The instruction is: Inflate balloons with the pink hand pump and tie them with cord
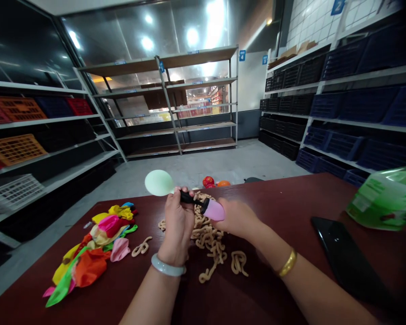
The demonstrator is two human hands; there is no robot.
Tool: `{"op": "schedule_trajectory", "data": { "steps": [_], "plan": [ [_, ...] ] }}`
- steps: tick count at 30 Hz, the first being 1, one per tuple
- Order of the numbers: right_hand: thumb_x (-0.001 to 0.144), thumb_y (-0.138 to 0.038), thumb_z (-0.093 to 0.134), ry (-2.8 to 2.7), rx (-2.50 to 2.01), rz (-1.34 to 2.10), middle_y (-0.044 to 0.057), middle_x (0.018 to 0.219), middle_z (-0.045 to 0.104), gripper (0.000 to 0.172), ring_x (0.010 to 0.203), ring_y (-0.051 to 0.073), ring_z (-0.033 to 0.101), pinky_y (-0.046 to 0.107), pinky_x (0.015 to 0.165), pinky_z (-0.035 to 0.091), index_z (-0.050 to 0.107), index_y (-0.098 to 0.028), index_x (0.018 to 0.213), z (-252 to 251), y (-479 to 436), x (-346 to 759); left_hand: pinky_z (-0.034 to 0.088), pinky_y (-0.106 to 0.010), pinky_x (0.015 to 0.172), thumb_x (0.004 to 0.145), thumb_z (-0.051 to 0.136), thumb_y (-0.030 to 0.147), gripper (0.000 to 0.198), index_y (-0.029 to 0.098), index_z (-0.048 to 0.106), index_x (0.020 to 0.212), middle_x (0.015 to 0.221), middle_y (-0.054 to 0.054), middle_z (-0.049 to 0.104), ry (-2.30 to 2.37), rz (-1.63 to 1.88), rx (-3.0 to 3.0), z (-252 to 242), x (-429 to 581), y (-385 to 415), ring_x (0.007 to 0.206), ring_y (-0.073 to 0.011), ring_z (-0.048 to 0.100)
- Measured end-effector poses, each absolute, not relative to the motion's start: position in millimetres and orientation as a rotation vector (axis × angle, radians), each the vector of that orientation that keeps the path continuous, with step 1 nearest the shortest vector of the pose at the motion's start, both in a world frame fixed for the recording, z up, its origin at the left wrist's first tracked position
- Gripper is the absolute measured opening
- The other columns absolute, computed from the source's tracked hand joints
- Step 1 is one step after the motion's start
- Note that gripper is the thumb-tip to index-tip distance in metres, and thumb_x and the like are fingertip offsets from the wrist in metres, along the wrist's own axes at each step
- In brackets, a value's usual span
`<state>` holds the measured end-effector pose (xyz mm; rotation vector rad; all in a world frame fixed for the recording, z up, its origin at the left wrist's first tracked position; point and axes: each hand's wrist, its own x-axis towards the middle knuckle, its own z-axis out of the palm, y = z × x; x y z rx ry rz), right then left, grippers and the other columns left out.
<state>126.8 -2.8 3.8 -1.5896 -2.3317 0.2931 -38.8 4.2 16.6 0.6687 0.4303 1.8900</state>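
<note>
A small pale green balloon (158,183), partly inflated, sits on the nozzle end of a hand balloon pump (214,210) with a black front and a pink body. My left hand (178,221) is closed around the balloon's neck and the pump's black end. Around the pink end, my right hand (237,219) is wrapped. Both hands are above a heap of tan curly strands (208,237) on the dark red table (270,289). Left of my wrist lies a pile of limp, uninflated balloons (91,266) in many colours.
On the right are a black phone-like slab (338,248) and a green-and-clear jug (380,198). Past the table's far edge, red and orange round things (209,181) show on the floor. Metal shelves (206,81) and crates (16,146) line the room.
</note>
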Motion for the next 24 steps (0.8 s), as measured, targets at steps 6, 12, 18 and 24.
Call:
{"op": "schedule_trajectory", "data": {
  "steps": [6, 12, 18, 24],
  "plan": [
    [0.071, -0.053, 0.063, -2.414, -1.553, 0.346, 0.006, 0.098, 0.071, 0.047, 0.085, 0.027, 0.067, 0.031, 0.062, 0.038, 0.059, -0.025, 0.109, 4.8, 0.8, 139.5, 0.044, -0.027, 0.061, 0.082, 0.065, 0.023, 0.016, 0.018, 0.05, 0.078, 0.07, 0.001, 0.053, 0.459, 2.068, 0.616, 24.3, -82.2, 15.2, 0.063, -0.0118, 0.054],
    [0.072, -0.053, 0.062, -2.402, -1.607, 0.306, 0.008, 0.095, 0.071, 0.044, 0.083, 0.027, 0.066, 0.031, 0.061, 0.037, 0.061, -0.023, 0.104, -0.1, 2.2, 137.9, 0.045, -0.026, 0.063, 0.08, 0.068, 0.023, 0.02, 0.018, 0.049, 0.079, 0.073, 0.001, 0.053, 0.454, 2.039, 0.62, 10.4, -51.2, 14.0, 0.065, -0.0113, 0.054],
    [0.074, -0.052, 0.06, -2.366, -1.604, 0.253, 0.007, 0.09, 0.071, 0.041, 0.079, 0.025, 0.067, 0.03, 0.059, 0.036, 0.059, -0.022, 0.102, -2.1, 0.1, 133.1, 0.047, -0.028, 0.067, 0.082, 0.067, 0.025, 0.02, 0.018, 0.048, 0.079, 0.077, 0.001, 0.053, 0.465, 1.916, 0.614, 3.0, -5.2, -0.3, 0.065, -0.0107, 0.054],
    [0.075, -0.059, 0.057, -2.349, -1.587, 0.262, 0.006, 0.093, 0.071, 0.048, 0.081, 0.025, 0.066, 0.031, 0.06, 0.037, 0.058, -0.025, 0.109, 0.8, -0.6, 131.7, 0.046, -0.028, 0.065, 0.08, 0.068, 0.023, 0.019, 0.017, 0.05, 0.078, 0.076, 0.0, 0.054, 0.496, 1.967, 0.603, 12.6, -28.3, 3.1, 0.066, -0.012, 0.055]
  ]
}}
